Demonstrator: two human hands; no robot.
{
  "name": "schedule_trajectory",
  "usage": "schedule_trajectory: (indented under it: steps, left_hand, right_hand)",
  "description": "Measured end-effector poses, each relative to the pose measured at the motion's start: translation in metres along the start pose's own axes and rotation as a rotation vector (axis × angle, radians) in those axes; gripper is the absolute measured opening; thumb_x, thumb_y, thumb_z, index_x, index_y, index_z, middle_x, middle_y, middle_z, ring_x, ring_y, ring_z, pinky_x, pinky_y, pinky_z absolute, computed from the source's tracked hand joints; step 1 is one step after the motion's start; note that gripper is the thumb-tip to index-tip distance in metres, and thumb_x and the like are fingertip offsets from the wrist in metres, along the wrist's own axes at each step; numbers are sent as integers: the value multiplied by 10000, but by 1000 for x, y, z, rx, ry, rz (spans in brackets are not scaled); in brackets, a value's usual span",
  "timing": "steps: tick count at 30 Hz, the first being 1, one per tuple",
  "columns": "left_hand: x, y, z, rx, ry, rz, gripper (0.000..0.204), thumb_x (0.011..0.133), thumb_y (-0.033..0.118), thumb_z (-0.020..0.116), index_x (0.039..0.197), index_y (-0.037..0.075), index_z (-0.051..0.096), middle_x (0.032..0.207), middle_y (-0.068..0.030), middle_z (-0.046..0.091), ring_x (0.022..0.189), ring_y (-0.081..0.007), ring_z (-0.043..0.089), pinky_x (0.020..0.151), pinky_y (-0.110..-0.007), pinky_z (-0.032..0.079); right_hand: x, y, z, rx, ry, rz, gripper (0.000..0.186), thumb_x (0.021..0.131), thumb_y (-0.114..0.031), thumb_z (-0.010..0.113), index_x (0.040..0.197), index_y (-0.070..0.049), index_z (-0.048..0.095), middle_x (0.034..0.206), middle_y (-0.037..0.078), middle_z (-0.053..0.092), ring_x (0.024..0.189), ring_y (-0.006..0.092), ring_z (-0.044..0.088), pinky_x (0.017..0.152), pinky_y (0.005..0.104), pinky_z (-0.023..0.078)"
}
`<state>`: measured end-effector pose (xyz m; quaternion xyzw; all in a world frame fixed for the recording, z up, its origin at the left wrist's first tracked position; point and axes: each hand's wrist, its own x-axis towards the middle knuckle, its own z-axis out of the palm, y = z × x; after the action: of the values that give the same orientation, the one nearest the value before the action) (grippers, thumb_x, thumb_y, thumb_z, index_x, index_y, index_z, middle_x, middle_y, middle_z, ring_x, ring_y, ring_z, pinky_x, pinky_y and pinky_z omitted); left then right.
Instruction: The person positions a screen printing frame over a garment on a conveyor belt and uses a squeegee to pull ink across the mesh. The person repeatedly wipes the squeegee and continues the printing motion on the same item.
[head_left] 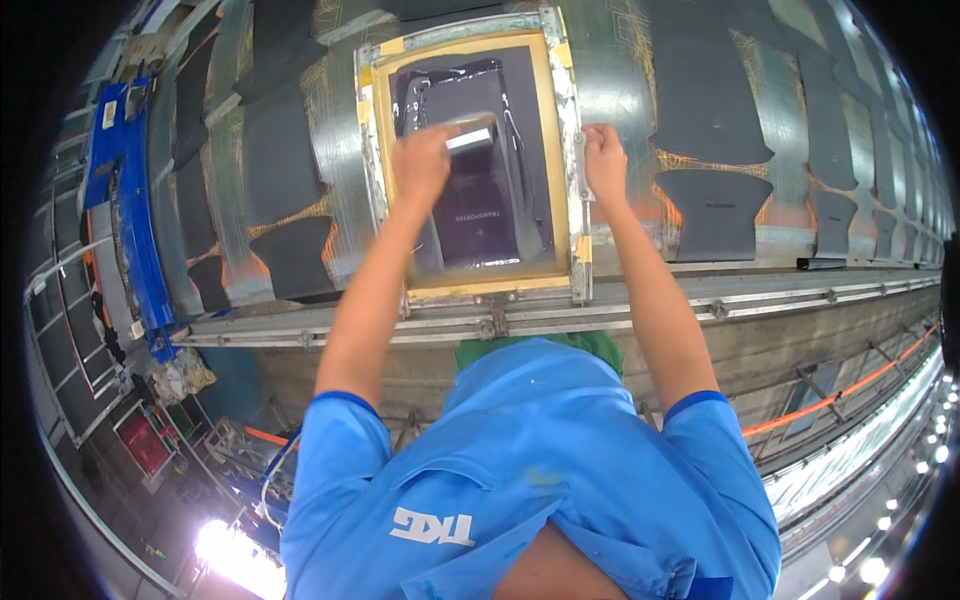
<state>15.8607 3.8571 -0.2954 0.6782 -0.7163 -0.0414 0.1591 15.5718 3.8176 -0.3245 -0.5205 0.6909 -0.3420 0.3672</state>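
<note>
A screen-printing frame (577, 190) with a metal outer edge and yellow tape lies flat on the long table before me. Across its dark mesh (537, 130), glossy dark ink (490, 255) forms streaks and a rough rectangle. My left hand (421, 165) is closed around one end of a squeegee (470, 140), whose pale edge rests over the upper middle of the mesh. At the frame's right side, my right hand (604, 160) has its fingers curled onto the metal rail; the fingertips are partly hidden.
Dark grey cut fabric pieces (712, 215) lie in rows on the shiny table (625, 120), with yellow-orange residue around their edges. A metal rail (740, 305) runs along the table's near side. A blue-covered structure (125, 200) stands at the far left.
</note>
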Motion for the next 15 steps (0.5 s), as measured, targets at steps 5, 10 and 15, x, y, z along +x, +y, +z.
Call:
schedule_trajectory:
  steps: [5,10,15]
  left_hand:
    - [125,-42,-15,-5,-181,-98,334,800,274,739,1129,217,736,954,-110,731,903,-317,694,765,-447,539]
    - [112,-23,3,135,-107,-42,277,821,183,655,1074,225,761,962,-74,736,902,-299,689,769,-439,507]
    - [24,1,9,108,-8,66,320,780,72,628,1005,243,777,1001,-29,740,906,-248,684,716,-408,440]
  right_hand:
    - [-3,-1,2,18,25,3,238,1003,-285,537,1067,-88,655,854,213,696,837,415,675,779,484,493]
    - [-6,-1,2,4,20,-10,229,998,-279,540,1060,-95,660,865,225,690,855,441,659,782,497,492]
    - [0,4,3,-68,29,-26,230,991,-284,543,1054,-109,677,876,211,701,887,443,666,810,502,500]
